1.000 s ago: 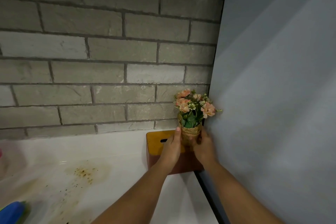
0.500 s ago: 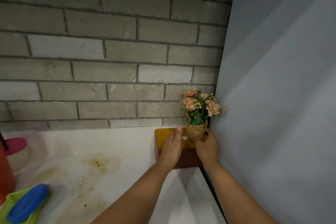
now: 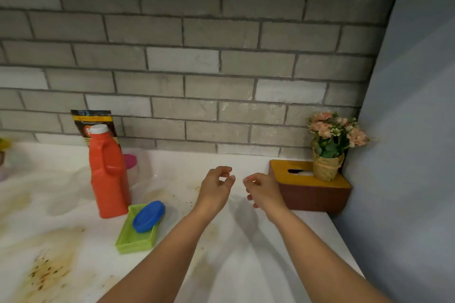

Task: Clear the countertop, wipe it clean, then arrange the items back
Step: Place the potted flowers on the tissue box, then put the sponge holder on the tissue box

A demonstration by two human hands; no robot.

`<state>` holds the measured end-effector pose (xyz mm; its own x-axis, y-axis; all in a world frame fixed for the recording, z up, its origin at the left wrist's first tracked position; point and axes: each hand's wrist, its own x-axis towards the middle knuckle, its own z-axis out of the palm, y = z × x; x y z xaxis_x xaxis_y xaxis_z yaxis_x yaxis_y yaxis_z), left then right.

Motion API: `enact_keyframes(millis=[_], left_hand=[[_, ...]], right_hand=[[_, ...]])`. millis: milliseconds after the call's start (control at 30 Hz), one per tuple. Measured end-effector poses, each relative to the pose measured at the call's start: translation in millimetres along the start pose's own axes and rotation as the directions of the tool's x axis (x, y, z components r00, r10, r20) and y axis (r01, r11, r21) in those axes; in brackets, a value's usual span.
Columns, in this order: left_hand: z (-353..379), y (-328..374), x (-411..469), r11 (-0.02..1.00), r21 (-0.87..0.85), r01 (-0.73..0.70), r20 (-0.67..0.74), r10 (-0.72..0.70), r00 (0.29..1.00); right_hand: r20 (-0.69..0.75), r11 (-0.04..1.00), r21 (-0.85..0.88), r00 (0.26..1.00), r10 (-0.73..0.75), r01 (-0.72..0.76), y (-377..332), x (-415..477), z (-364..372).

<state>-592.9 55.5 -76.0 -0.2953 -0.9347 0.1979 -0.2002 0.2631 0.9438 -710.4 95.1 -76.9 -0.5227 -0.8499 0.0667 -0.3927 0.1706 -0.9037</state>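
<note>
Left hand (image 3: 215,188) and right hand (image 3: 264,190) both empty, fingers loosely curled, hovering side by side over the counter (image 3: 221,253). Flower pot (image 3: 326,170) sits on the tissue box (image 3: 312,194), far right corner. Bottle (image 3: 108,174) stands left, tray (image 3: 134,236) just beside it, nearer. Bottle: probably rigid, heavy if full, so take the moulded handle. Pot: likely light and top-heavy, grip low on the wrap.

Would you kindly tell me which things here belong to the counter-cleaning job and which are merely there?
Job: stained countertop, orange bottle, green tray, tissue box, flower pot, dark pouch.
Merely there: brick wall, grey side panel.
</note>
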Motion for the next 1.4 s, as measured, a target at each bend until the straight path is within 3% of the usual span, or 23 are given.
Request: enact_keyframes(millis=[233,433,833,1133,1400], left_hand=[[-103.8,-37.8,-14.4,0.987,0.153,0.039,-0.176,-0.011,0.984],[-168.8,-86.6,-25.7,0.908,0.327,0.262,-0.263,-0.179,0.948],[-187.3,-118.4,-49.8,0.863,0.363,0.352,-0.101,-0.339,0.935],[-183.6,-108.4,-61.4,0.899,0.290,0.328,-0.102,-0.312,0.945],[-155.8,-76.8,-51.6,0.951,0.217,0.218,-0.075,-0.207,0.976]], right_hand=[[0.303,0.993,-0.103,0.949,0.091,-0.062,-34.0,-43.1,82.6],[0.424,0.950,-0.313,0.898,0.119,0.022,-34.9,-68.5,151.0],[0.308,0.938,-0.338,0.933,0.184,-0.074,-25.1,-88.6,205.8],[0.182,0.950,-0.308,0.978,0.107,-0.047,-20.1,-91.5,203.7],[0.048,0.982,-0.182,0.997,0.065,-0.056,-22.3,-81.5,164.6]])
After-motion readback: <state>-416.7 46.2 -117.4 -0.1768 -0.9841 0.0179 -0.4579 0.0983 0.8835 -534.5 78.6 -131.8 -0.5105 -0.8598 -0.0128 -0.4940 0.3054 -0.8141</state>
